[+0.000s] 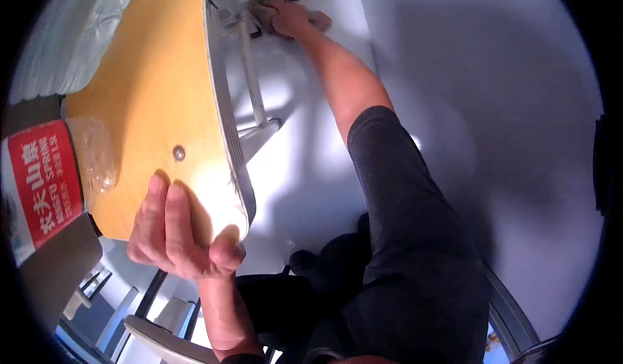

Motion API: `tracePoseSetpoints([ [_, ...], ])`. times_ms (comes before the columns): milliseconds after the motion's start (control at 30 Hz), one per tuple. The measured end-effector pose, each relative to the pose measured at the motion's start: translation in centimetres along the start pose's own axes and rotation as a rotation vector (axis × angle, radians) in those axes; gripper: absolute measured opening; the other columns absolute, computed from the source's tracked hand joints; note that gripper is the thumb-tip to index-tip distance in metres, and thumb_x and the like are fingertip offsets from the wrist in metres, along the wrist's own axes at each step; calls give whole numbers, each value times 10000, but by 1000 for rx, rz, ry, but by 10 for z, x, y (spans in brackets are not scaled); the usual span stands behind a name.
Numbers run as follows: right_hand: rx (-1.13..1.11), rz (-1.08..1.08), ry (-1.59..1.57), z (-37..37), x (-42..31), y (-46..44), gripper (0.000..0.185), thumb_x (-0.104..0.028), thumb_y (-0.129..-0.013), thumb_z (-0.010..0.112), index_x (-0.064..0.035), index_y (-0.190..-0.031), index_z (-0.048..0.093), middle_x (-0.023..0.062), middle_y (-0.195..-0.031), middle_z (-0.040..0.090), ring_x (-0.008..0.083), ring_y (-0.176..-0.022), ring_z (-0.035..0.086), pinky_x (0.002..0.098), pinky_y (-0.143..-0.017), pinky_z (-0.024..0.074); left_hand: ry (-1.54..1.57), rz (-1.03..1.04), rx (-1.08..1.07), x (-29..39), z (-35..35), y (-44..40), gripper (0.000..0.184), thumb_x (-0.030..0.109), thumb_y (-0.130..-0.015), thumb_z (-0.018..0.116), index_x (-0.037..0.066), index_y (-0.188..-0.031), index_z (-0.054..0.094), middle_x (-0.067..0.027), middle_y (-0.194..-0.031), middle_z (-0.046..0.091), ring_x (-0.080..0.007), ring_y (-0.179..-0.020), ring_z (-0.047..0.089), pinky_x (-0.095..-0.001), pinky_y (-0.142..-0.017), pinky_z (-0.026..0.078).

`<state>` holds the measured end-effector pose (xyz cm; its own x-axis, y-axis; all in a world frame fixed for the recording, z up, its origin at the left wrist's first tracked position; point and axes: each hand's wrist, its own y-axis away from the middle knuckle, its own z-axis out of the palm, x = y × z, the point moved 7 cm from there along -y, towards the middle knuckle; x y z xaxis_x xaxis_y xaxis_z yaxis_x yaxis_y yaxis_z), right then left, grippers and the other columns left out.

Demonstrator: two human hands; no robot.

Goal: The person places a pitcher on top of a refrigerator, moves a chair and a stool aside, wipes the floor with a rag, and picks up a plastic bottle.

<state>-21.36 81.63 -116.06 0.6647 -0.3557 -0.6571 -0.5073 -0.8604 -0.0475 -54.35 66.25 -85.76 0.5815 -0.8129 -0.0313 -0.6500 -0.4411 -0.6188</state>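
Observation:
My left hand (pixel 185 234) grips the near corner of a light wooden seat or board (pixel 152 98), with the fingers lying on its top and the thumb at its edge. A round metal bolt head (pixel 179 152) shows in the wood just beyond my fingertips. Far off at the top, my right hand (pixel 290 19) is stretched down to the pale floor, low by the wall. Under and beside it is a crumpled brownish thing that looks like a cloth (pixel 320 20); the fingers press on it and partly hide it.
Clear plastic bottles (pixel 78 36) lie at the left, above a bottle with a red label (pixel 45 181). A pale metal leg (pixel 254 72) stands beside the wood. The floor (pixel 318 189) stretches beneath my right arm, with a pale wall or panel (pixel 493 104) to the right.

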Motion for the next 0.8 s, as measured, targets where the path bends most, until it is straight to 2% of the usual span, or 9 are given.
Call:
tracePoseSetpoints([
  [100,-42,-81,-500,64,16,-42,426,-137,-894,515,-238,-1272,684,120,-1213,702,344,-1172,635,485,-1045,441,-34,5,58,1,13,2,661,525,-1059,150,72,-1165,620,-139,-1100,708,-215,-1033,605,-352,-946,421],
  [133,-45,-76,-513,71,22,-49,426,-137,-894,515,-238,-1272,684,120,-1213,702,344,-1172,635,485,-1045,441,-38,12,70,2,14,1,670,524,-1061,142,64,-1159,618,-153,-1097,706,-218,-1022,611,-352,-944,426],
  [233,-361,-163,26,87,11,-55,408,-165,-915,504,-252,-1271,683,141,-1204,701,346,-1144,651,458,-1028,461,-64,44,45,-2,8,2,691,528,-1064,123,52,-1149,617,-172,-1099,703,-227,-1017,618,-350,-940,434],
  [300,-540,-28,89,76,8,-44,389,-177,-911,520,-246,-1254,689,153,-1215,692,352,-1150,647,490,-1002,480,-48,32,82,-3,7,3,690,534,-1065,134,47,-1167,612,-173,-1097,704,-241,-1018,618,-355,-951,431],
  [433,-303,-181,441,68,-1,-28,378,-183,-901,532,-248,-1236,695,142,-1230,686,357,-1145,649,512,-957,511,-10,9,-34,-1,17,5,665,545,-1058,159,70,-1190,606,-132,-1187,666,-237,-1084,556,-370,-969,438],
  [500,-8,-394,574,29,-6,-1,401,-179,-889,541,-270,-1256,678,111,-1235,689,362,-1143,649,500,-948,530,-9,-2,-106,-1,12,5,665,575,-1050,185,87,-1239,595,-104,-1235,645,-231,-1100,531,-369,-970,437],
  [567,-125,-203,546,16,20,-3,415,-179,-897,536,-254,-1288,654,121,-1251,680,357,-1151,646,477,-971,529,40,-27,-143,-2,10,8,666,549,-1060,200,48,-1255,594,-170,-1243,660,-251,-1155,560,-396,-1004,393],
  [767,-135,229,568,-19,120,10,530,-215,-917,538,-139,-1441,508,156,-1411,569,332,-1258,582,463,-1041,487,99,-73,-139,-4,19,12,656,588,-1052,250,89,-1278,613,-109,-1288,660,-200,-1170,538,-359,-1002,371],
  [800,-140,301,578,-30,118,17,548,-227,-919,541,-123,-1454,490,153,-1425,557,328,-1274,570,464,-1049,481,67,-42,-124,-3,18,10,632,572,-1050,281,90,-1248,638,-104,-1265,654,-212,-1105,556,-338,-883,449],
])
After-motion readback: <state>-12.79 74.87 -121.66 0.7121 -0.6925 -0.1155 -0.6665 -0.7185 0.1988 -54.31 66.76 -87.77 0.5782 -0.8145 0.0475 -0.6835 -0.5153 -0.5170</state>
